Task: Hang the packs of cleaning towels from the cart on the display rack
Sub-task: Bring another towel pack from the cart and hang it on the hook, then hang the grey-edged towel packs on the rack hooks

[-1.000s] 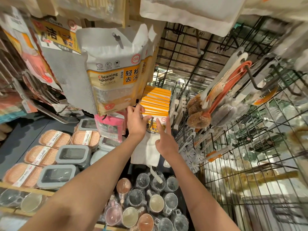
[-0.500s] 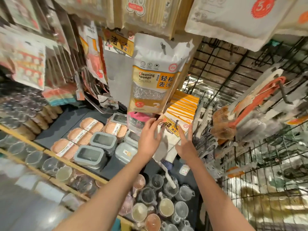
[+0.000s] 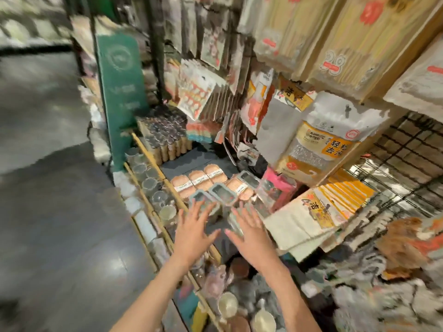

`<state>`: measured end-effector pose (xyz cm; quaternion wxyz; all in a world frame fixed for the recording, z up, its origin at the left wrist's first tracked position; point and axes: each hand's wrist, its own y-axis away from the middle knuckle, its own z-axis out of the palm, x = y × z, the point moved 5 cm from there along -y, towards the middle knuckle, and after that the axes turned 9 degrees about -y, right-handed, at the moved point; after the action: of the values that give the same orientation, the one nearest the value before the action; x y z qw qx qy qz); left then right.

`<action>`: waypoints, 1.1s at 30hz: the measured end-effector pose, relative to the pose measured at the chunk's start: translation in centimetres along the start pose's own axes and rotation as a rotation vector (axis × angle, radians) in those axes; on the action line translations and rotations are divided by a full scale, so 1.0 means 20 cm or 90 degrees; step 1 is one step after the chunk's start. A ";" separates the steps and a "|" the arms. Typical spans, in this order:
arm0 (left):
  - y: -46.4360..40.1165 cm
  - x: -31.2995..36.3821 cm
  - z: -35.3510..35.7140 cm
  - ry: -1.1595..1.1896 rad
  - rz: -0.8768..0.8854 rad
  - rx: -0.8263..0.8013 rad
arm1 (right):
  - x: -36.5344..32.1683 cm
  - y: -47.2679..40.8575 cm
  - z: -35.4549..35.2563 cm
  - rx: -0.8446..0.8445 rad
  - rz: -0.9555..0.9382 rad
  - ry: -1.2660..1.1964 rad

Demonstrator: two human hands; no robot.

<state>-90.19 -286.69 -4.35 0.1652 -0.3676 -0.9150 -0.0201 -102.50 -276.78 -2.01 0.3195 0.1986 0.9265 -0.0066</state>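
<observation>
A row of cleaning towel packs (image 3: 311, 216), white cloth with orange header cards, hangs on the wire display rack (image 3: 407, 149) at the right. My left hand (image 3: 194, 226) and my right hand (image 3: 249, 228) are both empty, fingers spread and straight, held side by side in front of the shelf and to the left of the packs. Neither hand touches a pack. The frame is blurred by motion. No cart is in view.
A cleaning sponge pack (image 3: 328, 142) hangs above the towel packs. Grey lidded containers (image 3: 221, 191) and orange pads (image 3: 199, 180) lie on the dark shelf beyond my hands. Cups (image 3: 227, 305) stand below. A green sign (image 3: 119, 92) and the floor aisle (image 3: 48, 212) lie left.
Both hands have let go of the front towel pack and pulled back down and left, fingers spread. The view has swung left toward the aisle.
</observation>
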 end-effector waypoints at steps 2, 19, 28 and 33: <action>0.09 -0.22 -0.09 0.002 -0.077 0.033 | -0.20 -0.07 0.12 -0.047 -0.057 0.029; 1.27 -1.97 -0.84 -0.002 -0.756 0.302 | -1.99 -0.38 1.39 -0.264 -0.532 0.140; 1.89 -2.48 -1.12 -0.013 -0.975 0.469 | -2.85 -0.25 2.03 -0.368 -0.730 0.058; 2.20 -2.61 -1.02 0.005 -1.175 0.506 | -3.17 -0.18 2.40 -0.472 -0.864 0.029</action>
<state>-19.18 -292.66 -5.30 0.1986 0.5675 -0.7817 0.1656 -30.04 -309.85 -2.89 0.2718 -0.5324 0.7936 0.1136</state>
